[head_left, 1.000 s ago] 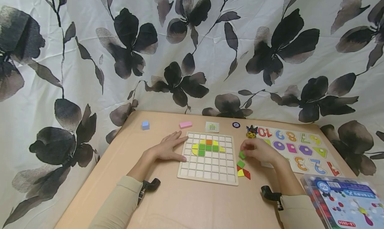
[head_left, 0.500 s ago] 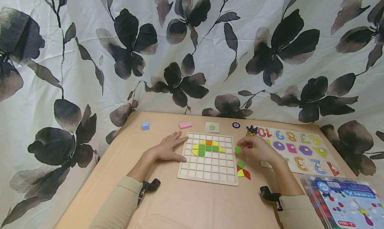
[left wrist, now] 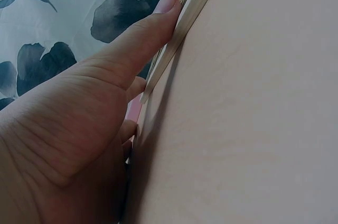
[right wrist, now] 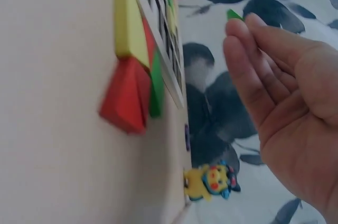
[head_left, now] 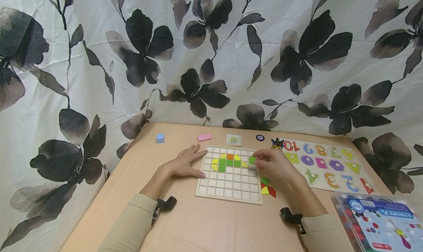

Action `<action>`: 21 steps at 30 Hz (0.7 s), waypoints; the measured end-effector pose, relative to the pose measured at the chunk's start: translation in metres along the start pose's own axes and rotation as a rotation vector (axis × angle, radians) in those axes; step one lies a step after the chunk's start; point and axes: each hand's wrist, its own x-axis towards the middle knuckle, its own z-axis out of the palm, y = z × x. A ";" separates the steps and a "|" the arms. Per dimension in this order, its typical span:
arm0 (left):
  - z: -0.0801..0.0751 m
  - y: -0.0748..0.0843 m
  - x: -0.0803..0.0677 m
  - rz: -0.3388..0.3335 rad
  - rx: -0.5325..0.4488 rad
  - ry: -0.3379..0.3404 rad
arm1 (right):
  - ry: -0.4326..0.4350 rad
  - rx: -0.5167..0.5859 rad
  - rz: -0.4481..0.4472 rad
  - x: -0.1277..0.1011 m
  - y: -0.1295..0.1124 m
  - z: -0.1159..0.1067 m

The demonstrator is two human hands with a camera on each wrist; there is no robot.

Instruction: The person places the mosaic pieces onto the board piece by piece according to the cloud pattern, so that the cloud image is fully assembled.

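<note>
green tile [head_left: 252, 160], pale grid board [head_left: 228, 187], black-flowered white cloth [head_left: 99, 61].

The number puzzle [head_left: 325, 165], seen upside down from the head view, carries coloured numerals: 10, 9, 8, 7 and 6 along its far edge, and 4, 3, 2 and 1 along its near edge. The print on the plastic box [head_left: 380, 222] is too small to read.
</note>
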 end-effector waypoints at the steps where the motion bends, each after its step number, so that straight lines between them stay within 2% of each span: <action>1: 0.000 0.000 0.000 0.001 -0.002 0.002 | 0.006 0.027 0.019 0.001 -0.002 0.003; 3: 0.000 0.000 0.000 0.000 -0.003 0.004 | 0.018 0.091 0.057 0.003 -0.005 0.010; 5: 0.000 0.000 0.000 0.001 -0.001 0.005 | 0.022 0.138 0.053 0.005 -0.007 0.016; 10: 0.000 -0.001 0.000 0.002 0.000 0.005 | 0.012 0.205 -0.021 0.011 -0.010 0.028; 15: 0.001 -0.002 0.000 0.000 0.005 0.006 | -0.004 0.188 -0.130 0.016 -0.009 0.037; 21: 0.002 -0.003 0.000 0.001 0.003 0.005 | -0.026 0.143 -0.180 0.019 -0.011 0.049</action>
